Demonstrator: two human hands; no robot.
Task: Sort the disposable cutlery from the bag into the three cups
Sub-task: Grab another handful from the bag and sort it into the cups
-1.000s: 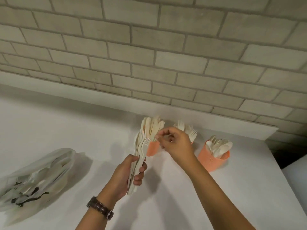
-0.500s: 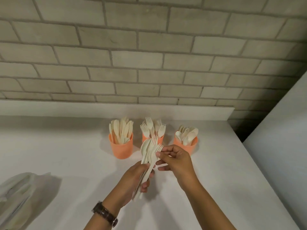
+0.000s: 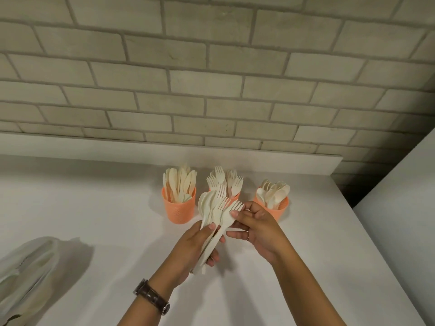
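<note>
My left hand (image 3: 191,247) grips a bunch of cream cutlery (image 3: 213,208), forks and spoons fanned upward. My right hand (image 3: 257,228) pinches one fork (image 3: 231,211) of that bunch near its tines, between thumb and forefinger. Three orange cups stand behind on the white counter: the left cup (image 3: 180,209) holds knives, the middle cup (image 3: 234,197), partly hidden by the bunch, holds forks, and the right cup (image 3: 276,209) holds spoons. The clear plastic bag (image 3: 26,276) lies at the far left with cutlery inside.
A brick wall rises behind a raised white ledge (image 3: 141,149) at the back of the counter. A white wall or panel (image 3: 400,208) stands at the right past the counter's edge. A watch sits on my left wrist.
My view swung right and the bag slid to the left edge. My right hand came back from the cups to the bunch and now pinches a fork.
</note>
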